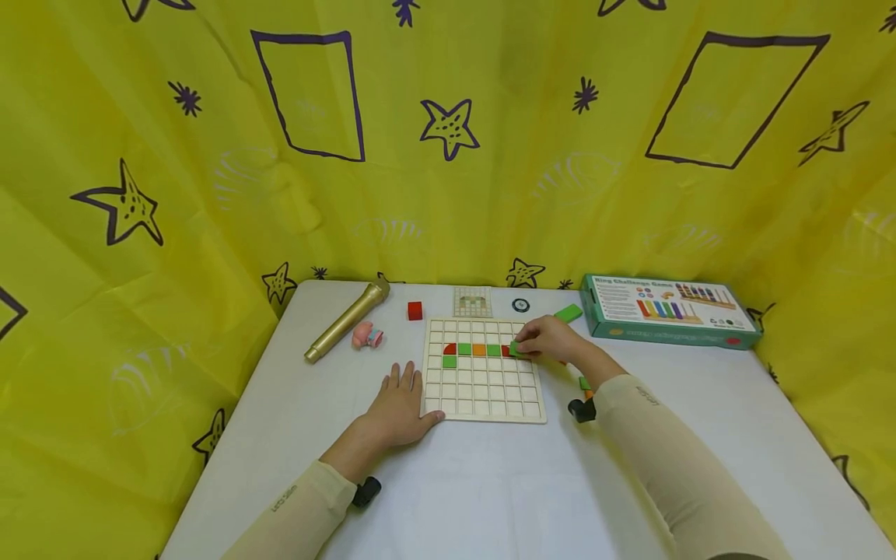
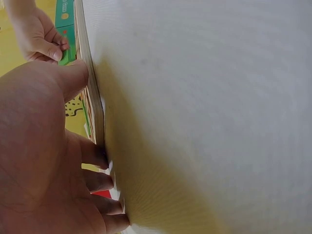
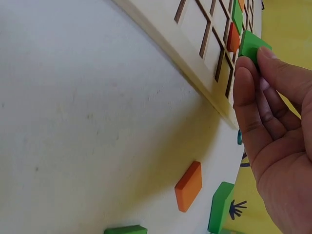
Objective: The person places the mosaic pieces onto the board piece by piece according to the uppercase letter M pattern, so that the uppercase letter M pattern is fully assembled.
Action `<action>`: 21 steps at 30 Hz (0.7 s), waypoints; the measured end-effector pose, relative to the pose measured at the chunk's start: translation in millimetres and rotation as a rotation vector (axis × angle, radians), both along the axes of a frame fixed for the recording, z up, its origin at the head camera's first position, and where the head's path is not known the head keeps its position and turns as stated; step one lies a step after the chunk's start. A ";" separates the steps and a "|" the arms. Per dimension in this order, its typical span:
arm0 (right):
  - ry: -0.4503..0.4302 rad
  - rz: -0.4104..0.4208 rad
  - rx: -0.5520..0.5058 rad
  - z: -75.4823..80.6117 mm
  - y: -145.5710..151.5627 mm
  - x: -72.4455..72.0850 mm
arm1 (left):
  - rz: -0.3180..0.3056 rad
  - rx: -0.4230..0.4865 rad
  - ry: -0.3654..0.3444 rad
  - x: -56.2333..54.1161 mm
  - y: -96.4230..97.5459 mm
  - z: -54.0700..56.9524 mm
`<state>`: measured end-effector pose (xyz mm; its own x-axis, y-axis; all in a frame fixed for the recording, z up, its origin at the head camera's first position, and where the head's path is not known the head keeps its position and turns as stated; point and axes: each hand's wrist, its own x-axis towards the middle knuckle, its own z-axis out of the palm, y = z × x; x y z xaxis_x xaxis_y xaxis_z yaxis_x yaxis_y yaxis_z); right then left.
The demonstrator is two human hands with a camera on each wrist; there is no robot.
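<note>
A cream grid board (image 1: pixel 483 418) lies on the white table. Across one of its upper rows run several tiles: a rounded red tile (image 1: pixel 450 348), green ones, an orange tile (image 1: pixel 479 350) and another red. One green tile (image 1: pixel 449 362) sits beneath the row's left end. Between thumb and fingers, my right hand (image 1: pixel 549 340) pinches a green square tile (image 3: pixel 253 45) over the row's right end. My left hand (image 1: pixel 397 411) rests at the board's left side, fingers spread, thumb by its lower left corner.
Behind the board lie a pattern card (image 1: pixel 473 302) and a round black-and-white disc (image 1: pixel 521 306). To the left are a gold microphone (image 1: pixel 348 321), a pink figure (image 1: pixel 367 335) and a red block (image 1: pixel 415 311). A boxed ring game (image 1: pixel 668 311) stands back right. Loose pieces, including an orange tile (image 3: pixel 188 186), lie right of the board.
</note>
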<state>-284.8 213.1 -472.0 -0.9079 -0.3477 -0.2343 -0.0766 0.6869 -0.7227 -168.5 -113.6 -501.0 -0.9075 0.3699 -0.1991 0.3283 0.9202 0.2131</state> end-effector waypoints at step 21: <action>-0.031 0.012 -0.058 -1.3 -21.8 0.8 | 0.002 0.005 -0.003 0.3 0.0 1.9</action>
